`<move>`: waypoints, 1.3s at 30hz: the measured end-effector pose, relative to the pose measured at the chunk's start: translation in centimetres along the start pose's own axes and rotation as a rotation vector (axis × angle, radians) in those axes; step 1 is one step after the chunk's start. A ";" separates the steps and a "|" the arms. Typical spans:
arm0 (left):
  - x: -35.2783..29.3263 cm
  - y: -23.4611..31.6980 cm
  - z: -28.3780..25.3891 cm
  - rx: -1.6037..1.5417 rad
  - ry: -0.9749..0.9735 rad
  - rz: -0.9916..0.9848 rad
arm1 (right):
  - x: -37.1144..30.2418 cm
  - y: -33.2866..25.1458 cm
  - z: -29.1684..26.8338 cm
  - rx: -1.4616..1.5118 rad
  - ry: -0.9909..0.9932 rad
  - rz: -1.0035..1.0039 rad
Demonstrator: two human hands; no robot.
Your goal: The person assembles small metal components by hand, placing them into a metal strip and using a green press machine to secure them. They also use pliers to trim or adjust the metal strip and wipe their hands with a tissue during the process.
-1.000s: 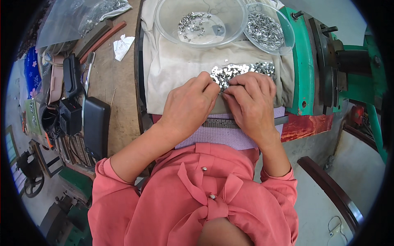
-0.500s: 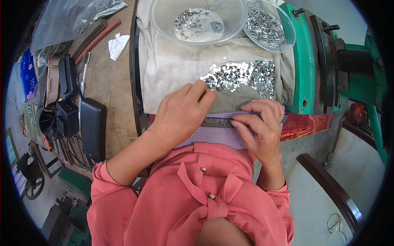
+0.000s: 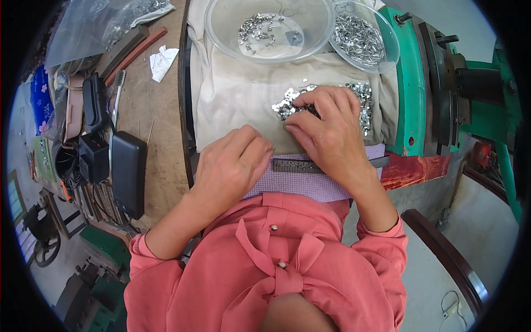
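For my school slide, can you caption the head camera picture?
Right hand picks at small shiny metal pieces on beige cloth; left hand rests beside.

- Wooden table (image 3: 160, 138), brown and worn, curved at its near edge.
- Beige cloth (image 3: 238, 99) spread over the table, taken here as landmark.
- On the cloth's far edge: large clear bowl (image 3: 221, 33) with a few small metal pieces; smaller clear bowl (image 3: 387, 55) just right of it, heaped with the same.
- On the cloth's near right part: loose heap of shiny metal pieces (image 3: 285, 105).
- Left of the cloth: crumpled white paper (image 3: 162, 60), black flat case (image 3: 128, 171), black box (image 3: 94, 157).
- Far left of the cloth: clear plastic bag (image 3: 83, 27).
- Right of the cloth: green machine frame (image 3: 412, 99).
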State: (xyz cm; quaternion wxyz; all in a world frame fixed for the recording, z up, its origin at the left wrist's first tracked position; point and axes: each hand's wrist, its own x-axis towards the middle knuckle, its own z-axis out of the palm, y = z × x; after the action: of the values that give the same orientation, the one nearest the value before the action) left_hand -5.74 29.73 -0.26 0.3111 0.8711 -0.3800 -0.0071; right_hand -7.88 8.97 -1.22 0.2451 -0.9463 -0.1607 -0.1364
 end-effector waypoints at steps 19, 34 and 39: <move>-1.4 1.3 1.6 -0.143 -0.035 0.006 | -0.6 -1.1 -0.7 -0.119 -0.002 0.005; -1.1 1.4 2.5 -0.182 -0.022 0.032 | -1.5 -1.1 -1.2 -0.049 0.005 0.095; -1.1 1.3 2.7 -0.189 -0.019 0.027 | -4.1 -1.1 -2.0 -0.007 0.077 0.177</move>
State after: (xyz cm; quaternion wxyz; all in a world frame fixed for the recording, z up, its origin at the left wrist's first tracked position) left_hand -8.06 28.34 -1.93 0.3885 0.8325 -0.3923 -0.0469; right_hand -12.41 7.88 -0.44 0.2591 -0.9517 -0.0663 -0.1511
